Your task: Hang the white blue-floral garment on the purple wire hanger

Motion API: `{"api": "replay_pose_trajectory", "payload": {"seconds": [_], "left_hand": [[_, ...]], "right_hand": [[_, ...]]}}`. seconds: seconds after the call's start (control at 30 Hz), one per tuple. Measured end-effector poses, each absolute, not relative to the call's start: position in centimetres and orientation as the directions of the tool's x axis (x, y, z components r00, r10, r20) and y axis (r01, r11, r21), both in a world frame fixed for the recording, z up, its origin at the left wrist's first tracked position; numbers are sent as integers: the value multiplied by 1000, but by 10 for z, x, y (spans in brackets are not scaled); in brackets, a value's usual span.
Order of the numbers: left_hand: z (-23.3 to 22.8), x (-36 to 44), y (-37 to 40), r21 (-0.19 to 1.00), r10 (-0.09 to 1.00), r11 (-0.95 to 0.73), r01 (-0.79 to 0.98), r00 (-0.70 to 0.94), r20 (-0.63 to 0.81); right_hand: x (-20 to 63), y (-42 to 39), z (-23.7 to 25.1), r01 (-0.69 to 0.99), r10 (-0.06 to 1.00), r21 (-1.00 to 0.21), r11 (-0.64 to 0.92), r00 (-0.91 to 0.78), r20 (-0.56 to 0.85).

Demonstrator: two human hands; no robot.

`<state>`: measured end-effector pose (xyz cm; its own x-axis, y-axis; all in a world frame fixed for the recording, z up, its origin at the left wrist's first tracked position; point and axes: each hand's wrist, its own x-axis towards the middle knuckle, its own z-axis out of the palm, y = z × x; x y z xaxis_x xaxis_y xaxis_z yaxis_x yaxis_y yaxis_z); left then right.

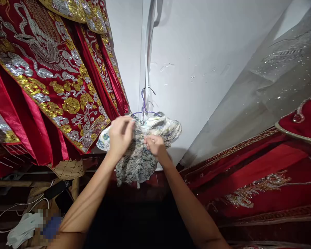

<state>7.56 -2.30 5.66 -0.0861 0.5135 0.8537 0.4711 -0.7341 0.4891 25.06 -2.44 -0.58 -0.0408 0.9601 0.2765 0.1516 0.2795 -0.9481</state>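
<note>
A floral, ruffled blouse (138, 166) hangs in front of me on a purple hanger (144, 103), whose hook sits at a white strap or pole by the wall. My left hand (120, 134) is on the blouse's upper left front, fingers bent together and somewhat blurred, pinching at the fabric near the neckline. Lower and to the right, my right hand (155, 143) is closed, its thumb and fingers pinching the cloth at the centre front. The exact bit of fabric between the fingers is hidden. The puffed sleeves spread out to both sides.
Red embroidered garments (67, 86) with gold and silver sequins hang at the left. Red beaded clothing (261, 180) and a sheer sparkling cover (274, 79) are at the right. A wooden chair (75, 186) with a cable (18, 205) and white packet (24, 230) stands lower left.
</note>
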Motion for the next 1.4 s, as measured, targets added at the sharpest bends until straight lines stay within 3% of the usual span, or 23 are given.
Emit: {"api": "replay_pose_trajectory", "payload": {"seconds": [0.07, 0.13, 0.2, 0.23, 0.37, 0.43, 0.53, 0.67, 0.77, 0.87, 0.97, 1.1, 1.17, 1.27, 1.33, 1.4], "left_hand": [[52, 48, -16, 645, 518, -701, 304, -404, 754], [36, 18, -7, 768, 627, -636, -77, -632, 456], [7, -2, -3, 760, 816, -405, -508, -577, 50], [-11, -5, -3, 759, 847, -322, -565, -530, -35], [-81, 30, -22, 785, 894, -193, -589, -435, -107], [-98, 56, -32, 805, 931, -141, -577, -353, -90], [-87, 80, -39, 821, 973, -133, -556, -233, 0], [-34, 96, -53, 881, 961, -239, -408, 29, 274], [-1, 111, -69, 906, 882, -402, -135, 209, 423], [13, 120, -78, 851, 828, -522, 52, 269, 491], [9, 107, -77, 865, 816, -492, 95, 395, 421], [-12, 66, -79, 848, 755, -401, 348, 650, 90], [-22, 42, -82, 775, 776, -412, 480, 630, 22], [-31, 9, -81, 741, 874, -394, 544, 471, 119], [-34, -12, -77, 758, 922, -357, 545, 335, 193], [-36, -29, -71, 758, 953, -292, 583, 247, 176]], "right_hand": [[250, -29, -29, 193, 974, -954, 228, -39, 225], [247, -38, -45, 186, 980, -962, 198, -45, 193], [242, -50, -53, 136, 982, -974, 183, -67, 175], [239, -57, -56, 97, 983, -980, 175, -78, 168], [233, -85, -69, -11, 995, -998, 58, -84, 58], [238, -97, -77, 18, 994, -1000, -5, -112, -7], [253, -105, -86, 133, 995, -991, -18, -91, -30], [269, -100, -75, 219, 986, -969, 118, 86, 140], [265, -97, -53, 136, 966, -957, 255, -90, 244], [253, -101, -30, 42, 925, -954, 296, -261, 275], [252, -99, -14, 96, 923, -951, 293, -287, 256], [276, -69, 3, 288, 929, -900, 328, -272, 251], [289, -43, 10, 346, 912, -844, 409, -190, 364], [296, 1, 13, 371, 859, -783, 500, -94, 504], [295, 25, 7, 381, 871, -786, 487, -142, 471], [295, 38, -4, 403, 896, -801, 443, -226, 382]]}}
